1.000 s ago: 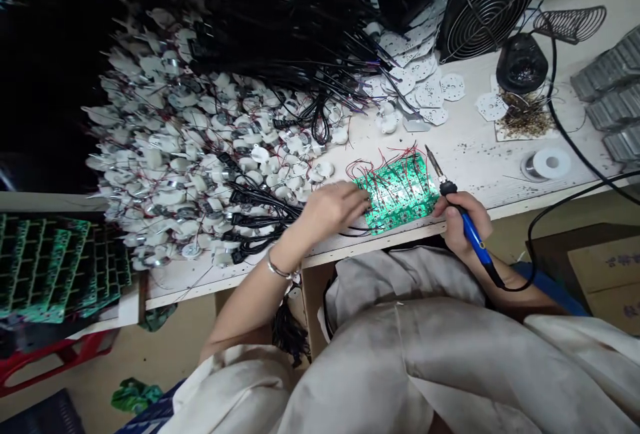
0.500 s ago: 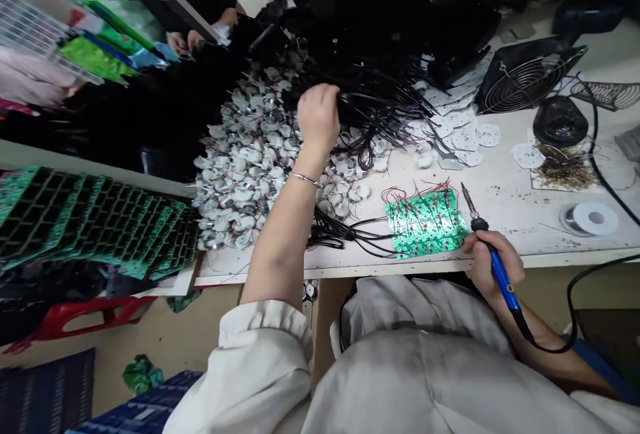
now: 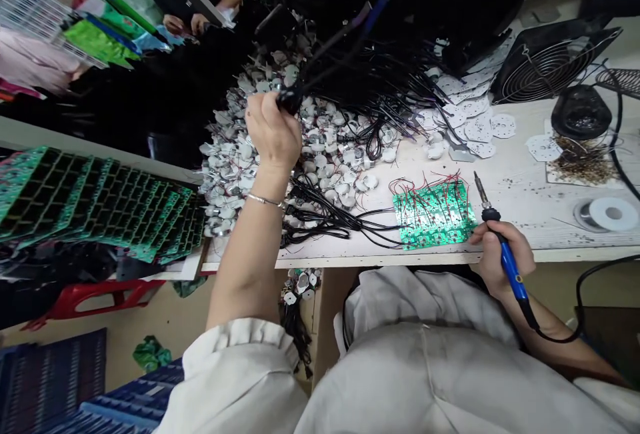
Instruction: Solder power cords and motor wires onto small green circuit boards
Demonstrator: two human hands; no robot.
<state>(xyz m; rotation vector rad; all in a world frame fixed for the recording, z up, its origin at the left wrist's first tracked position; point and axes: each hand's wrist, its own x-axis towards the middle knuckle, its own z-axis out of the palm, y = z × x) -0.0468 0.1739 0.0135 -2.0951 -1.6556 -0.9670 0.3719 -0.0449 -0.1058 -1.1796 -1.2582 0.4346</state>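
My left hand [image 3: 271,131] is raised over a heap of small white round components with red wires [image 3: 320,154], gripping a few black cables [image 3: 320,64] whose ends stick out past my fingers. My right hand [image 3: 497,254] rests near the table's front edge, holding a blue-handled soldering iron [image 3: 509,264] with its tip pointing away from me. The iron's tip is just right of a green circuit board panel [image 3: 434,213], which lies flat on the table with red wires sticking up from it.
Black cables [image 3: 320,217] lie on the table beside the heap. At the left sits a stack of green board panels [image 3: 95,204]. To the right are white perforated discs [image 3: 475,124], a fan [image 3: 545,67] and a solder spool [image 3: 607,214]. A co-worker's hands [image 3: 183,24] show far left.
My left hand has come back from the black cable mass, now lifting a few cables. My view has turned, shifting the table. The soldering iron stays in my right hand.
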